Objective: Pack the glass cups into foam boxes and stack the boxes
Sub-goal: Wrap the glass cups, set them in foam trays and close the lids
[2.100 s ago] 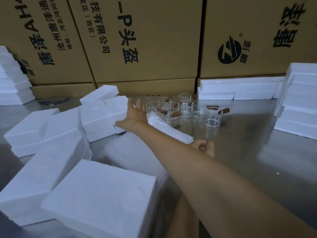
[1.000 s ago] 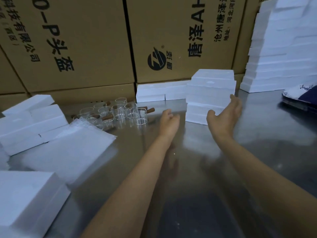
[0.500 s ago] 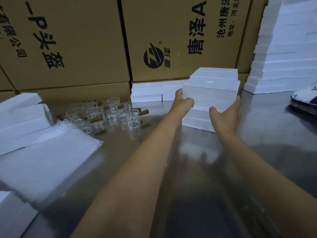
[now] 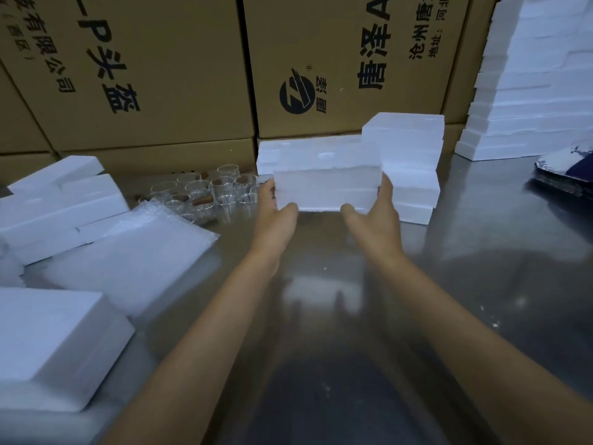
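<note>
Two bare forearms reach forward over the reflective metal surface [image 4: 481, 252], which carries a blurred reflection of them between the arms. At the near left lies a flat white foam slab [image 4: 48, 345], and just beyond it a sheet of bubble wrap [image 4: 134, 248] lies spread flat, its far edge near the cups. Further out, the left hand [image 4: 272, 216] and the right hand [image 4: 375, 216] hold a white foam box [image 4: 327, 191] between them, lifted clear of the surface; each grip is pressed on an end of the box, thumbs curled under its near lower edge and fingers wrapped up round the sides. A seam runs along the box's front face, so it reads as two halves closed together. Just behind and to the right of the held box stands a short stack of foam boxes [image 4: 414, 184] on the surface. To the left of the hands a cluster of glass cups [image 4: 218, 194] stands upright, some with brown wooden handles; none is in the hands. More foam pieces [image 4: 61, 203] lie heaped at the far left. Behind the held box a low row of foam blocks [image 4: 301, 152] runs along the foot of the large cardboard cartons [image 4: 160, 75] printed with black characters. At the far right rises a tall foam pile [image 4: 539, 75], and a dark blue patterned item [image 4: 568, 171] sits at the right edge.
</note>
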A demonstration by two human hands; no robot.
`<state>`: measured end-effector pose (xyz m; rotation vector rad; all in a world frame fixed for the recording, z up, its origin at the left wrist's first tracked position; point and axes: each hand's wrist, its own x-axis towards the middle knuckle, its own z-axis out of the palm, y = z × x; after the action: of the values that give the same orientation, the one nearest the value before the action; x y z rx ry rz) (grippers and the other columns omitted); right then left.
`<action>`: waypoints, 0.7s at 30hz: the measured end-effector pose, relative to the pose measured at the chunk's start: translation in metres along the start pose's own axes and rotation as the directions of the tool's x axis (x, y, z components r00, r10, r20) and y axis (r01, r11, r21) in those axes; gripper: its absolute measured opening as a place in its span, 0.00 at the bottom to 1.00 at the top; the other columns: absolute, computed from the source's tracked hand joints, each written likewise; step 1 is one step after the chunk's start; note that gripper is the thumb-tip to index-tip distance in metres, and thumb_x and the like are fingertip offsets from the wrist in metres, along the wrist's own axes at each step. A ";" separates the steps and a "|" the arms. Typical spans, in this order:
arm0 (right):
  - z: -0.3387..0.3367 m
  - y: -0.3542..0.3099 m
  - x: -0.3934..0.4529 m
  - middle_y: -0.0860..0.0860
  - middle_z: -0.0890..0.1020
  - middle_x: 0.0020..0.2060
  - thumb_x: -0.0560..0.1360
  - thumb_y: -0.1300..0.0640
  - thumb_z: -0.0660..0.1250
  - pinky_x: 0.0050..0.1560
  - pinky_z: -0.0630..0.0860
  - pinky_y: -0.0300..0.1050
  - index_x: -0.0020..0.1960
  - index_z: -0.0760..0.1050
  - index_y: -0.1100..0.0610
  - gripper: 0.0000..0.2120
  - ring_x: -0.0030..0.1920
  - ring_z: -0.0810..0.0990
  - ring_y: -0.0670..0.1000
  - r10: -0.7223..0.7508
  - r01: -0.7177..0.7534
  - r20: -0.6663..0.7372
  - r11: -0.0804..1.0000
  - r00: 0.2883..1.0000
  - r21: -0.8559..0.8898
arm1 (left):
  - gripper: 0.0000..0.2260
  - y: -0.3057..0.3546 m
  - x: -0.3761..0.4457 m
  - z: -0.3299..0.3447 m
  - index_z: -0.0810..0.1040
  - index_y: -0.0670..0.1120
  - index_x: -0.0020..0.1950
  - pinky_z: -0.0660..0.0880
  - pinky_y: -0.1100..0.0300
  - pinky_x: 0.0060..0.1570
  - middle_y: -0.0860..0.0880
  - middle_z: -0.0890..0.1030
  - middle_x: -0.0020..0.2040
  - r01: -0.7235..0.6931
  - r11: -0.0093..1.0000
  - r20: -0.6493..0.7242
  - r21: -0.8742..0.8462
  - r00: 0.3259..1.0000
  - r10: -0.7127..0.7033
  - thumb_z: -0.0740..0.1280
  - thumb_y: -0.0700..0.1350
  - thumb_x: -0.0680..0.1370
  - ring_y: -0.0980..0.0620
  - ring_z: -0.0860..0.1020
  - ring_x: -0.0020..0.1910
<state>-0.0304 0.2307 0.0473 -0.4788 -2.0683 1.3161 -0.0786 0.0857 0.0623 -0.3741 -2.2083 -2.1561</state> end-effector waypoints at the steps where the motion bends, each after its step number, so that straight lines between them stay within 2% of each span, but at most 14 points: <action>1: 0.003 0.001 -0.013 0.50 0.76 0.67 0.74 0.54 0.68 0.64 0.74 0.52 0.80 0.52 0.48 0.39 0.64 0.76 0.55 0.009 -0.008 0.034 1.000 0.999 -0.022 | 0.23 -0.003 -0.014 -0.011 0.69 0.55 0.65 0.75 0.54 0.63 0.58 0.78 0.57 0.002 1.000 -0.021 0.010 1.000 -0.001 0.59 0.32 0.77 0.60 0.77 0.56; 5: 0.006 0.008 -0.068 0.43 0.78 0.59 0.72 0.55 0.71 0.55 0.73 0.40 0.73 0.63 0.48 0.31 0.60 0.78 0.48 -0.075 0.096 0.252 0.993 0.965 -0.072 | 0.21 -0.014 -0.069 -0.050 0.67 0.53 0.64 0.75 0.56 0.57 0.55 0.77 0.55 0.057 0.998 -0.105 0.023 0.993 -0.054 0.60 0.32 0.78 0.58 0.77 0.53; 7: 0.005 0.014 -0.085 0.43 0.77 0.61 0.72 0.52 0.72 0.62 0.74 0.44 0.69 0.69 0.48 0.27 0.63 0.76 0.48 -0.102 0.141 0.347 0.986 0.932 -0.091 | 0.18 -0.016 -0.090 -0.068 0.67 0.55 0.64 0.73 0.60 0.51 0.52 0.75 0.54 0.105 0.991 -0.116 0.083 0.989 -0.095 0.61 0.37 0.79 0.56 0.76 0.52; 8: 0.003 0.016 -0.092 0.43 0.77 0.62 0.72 0.47 0.72 0.65 0.73 0.48 0.68 0.71 0.47 0.26 0.64 0.76 0.48 -0.087 0.134 0.362 0.985 0.928 -0.105 | 0.16 -0.016 -0.097 -0.075 0.67 0.56 0.64 0.73 0.59 0.52 0.52 0.75 0.55 0.131 0.985 -0.117 0.109 0.986 -0.118 0.62 0.41 0.80 0.55 0.76 0.53; 11: -0.003 0.015 -0.099 0.44 0.77 0.62 0.67 0.33 0.67 0.68 0.71 0.50 0.67 0.72 0.44 0.31 0.66 0.73 0.48 -0.044 0.095 0.307 0.984 0.951 -0.152 | 0.16 -0.012 -0.105 -0.088 0.68 0.58 0.66 0.71 0.48 0.64 0.55 0.76 0.56 0.179 0.969 -0.119 0.171 0.980 -0.160 0.63 0.54 0.79 0.51 0.76 0.58; 14: -0.004 0.001 -0.083 0.44 0.73 0.65 0.65 0.27 0.61 0.67 0.66 0.46 0.69 0.70 0.42 0.36 0.69 0.67 0.48 -0.037 0.099 0.265 0.970 0.964 -0.224 | 0.16 -0.005 -0.088 -0.085 0.69 0.56 0.69 0.70 0.48 0.67 0.55 0.73 0.62 0.088 0.975 -0.145 0.205 0.988 -0.059 0.62 0.51 0.81 0.51 0.72 0.64; 16: 0.001 -0.009 -0.064 0.43 0.74 0.63 0.68 0.27 0.61 0.68 0.67 0.49 0.61 0.73 0.39 0.26 0.69 0.68 0.49 -0.015 0.064 0.277 0.984 0.961 -0.168 | 0.17 -0.003 -0.066 -0.082 0.70 0.56 0.70 0.68 0.46 0.69 0.53 0.72 0.67 0.044 0.977 -0.142 0.207 0.990 -0.014 0.61 0.51 0.81 0.51 0.70 0.68; 18: 0.009 -0.016 -0.045 0.42 0.76 0.60 0.70 0.28 0.59 0.69 0.68 0.54 0.51 0.74 0.36 0.17 0.69 0.69 0.51 0.037 -0.006 0.295 0.995 0.955 -0.104 | 0.16 -0.006 -0.046 -0.080 0.70 0.57 0.69 0.69 0.48 0.66 0.54 0.73 0.67 0.057 0.980 -0.119 0.189 0.992 -0.035 0.60 0.52 0.81 0.53 0.71 0.66; 19: 0.013 -0.016 -0.036 0.42 0.76 0.62 0.71 0.28 0.58 0.70 0.66 0.55 0.50 0.74 0.36 0.17 0.70 0.68 0.51 0.094 -0.074 0.315 0.994 0.945 -0.075 | 0.15 -0.011 -0.038 -0.080 0.70 0.57 0.68 0.69 0.51 0.62 0.54 0.73 0.66 0.088 0.980 -0.101 0.181 0.992 -0.071 0.59 0.53 0.81 0.56 0.72 0.62; 21: 0.024 -0.008 -0.023 0.47 0.71 0.70 0.73 0.28 0.55 0.72 0.62 0.54 0.58 0.73 0.34 0.20 0.74 0.64 0.53 0.257 -0.250 0.339 0.966 0.905 -0.064 | 0.11 -0.022 -0.028 -0.080 0.71 0.56 0.64 0.66 0.56 0.54 0.54 0.74 0.62 0.157 0.970 -0.063 0.184 0.987 -0.148 0.58 0.54 0.82 0.61 0.72 0.53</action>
<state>-0.0292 0.1973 0.0402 -0.5746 -2.3680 1.6305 -0.0674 0.0023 0.0386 -0.1469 -2.4607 -1.9748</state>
